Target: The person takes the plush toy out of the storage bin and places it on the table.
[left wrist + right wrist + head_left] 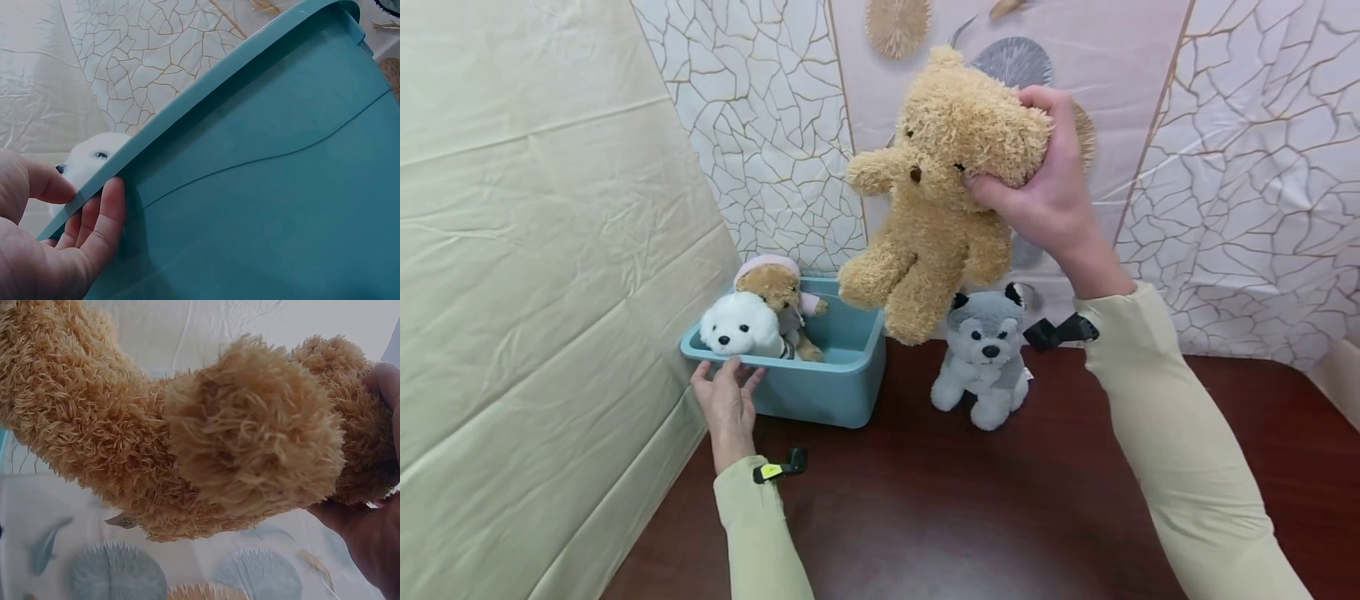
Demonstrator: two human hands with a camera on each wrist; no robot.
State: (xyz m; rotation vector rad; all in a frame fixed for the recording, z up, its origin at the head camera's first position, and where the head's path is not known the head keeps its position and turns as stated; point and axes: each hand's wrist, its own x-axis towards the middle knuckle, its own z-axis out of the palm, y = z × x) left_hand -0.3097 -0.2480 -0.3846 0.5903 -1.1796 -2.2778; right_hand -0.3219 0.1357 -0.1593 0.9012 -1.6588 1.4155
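High over the table, my right hand (1056, 183) grips a shaggy tan teddy bear (936, 225) by the side of its head, thumb near one eye. In the right wrist view the bear's fur (94, 419) fills most of the picture. My left hand (727, 400) pinches the front rim of a blue-green plastic bin (820, 392), thumb on top and fingers (111, 209) under the lip. Inside the bin sit a white plush dog (741, 325) and a brown plush toy with a pink hood (771, 283). Their lower parts are hidden by the bin's front wall.
A grey and white plush husky (985, 358) sits on the dark red-brown table (940, 508), right of the bin and below the bear. A pale cloth wall (550, 292) runs close along the left. Behind the table hangs a patterned backdrop (760, 125).
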